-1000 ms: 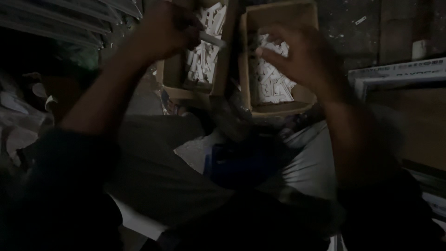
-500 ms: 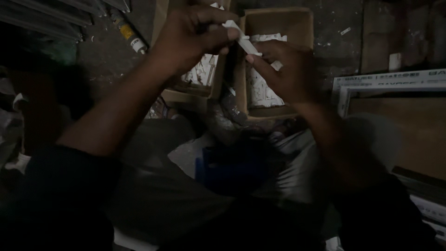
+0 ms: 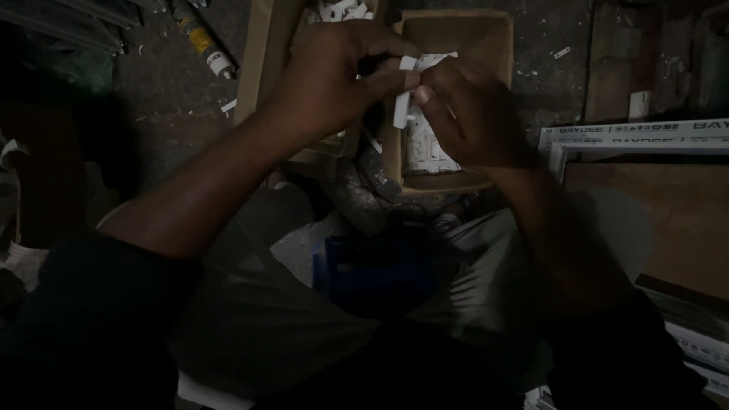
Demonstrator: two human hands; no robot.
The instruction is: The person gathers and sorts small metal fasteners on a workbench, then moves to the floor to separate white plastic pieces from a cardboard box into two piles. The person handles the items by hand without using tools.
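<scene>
We have little room to move: our left hand [image 3: 334, 80] and right hand [image 3: 474, 114] meet over two cardboard boxes [image 3: 486, 45] packed with white pieces [image 3: 429, 148]. A sealant tube [image 3: 201, 42] lies on bare dark floor [image 3: 159, 99] to the left. A white frame [image 3: 630, 137] blocks the right. Our knees [image 3: 250, 258] and a blue stool [image 3: 372, 266] fill the space below.

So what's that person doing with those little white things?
A seated person holds small white pieces between both hands, left hand and right hand pinched together right over two cardboard boxes on the floor. The boxes hold many more white pieces. A blue object sits between the knees, and a tube lies on the dark floor to the left. It is too dim to tell exactly what the pieces are.
</scene>
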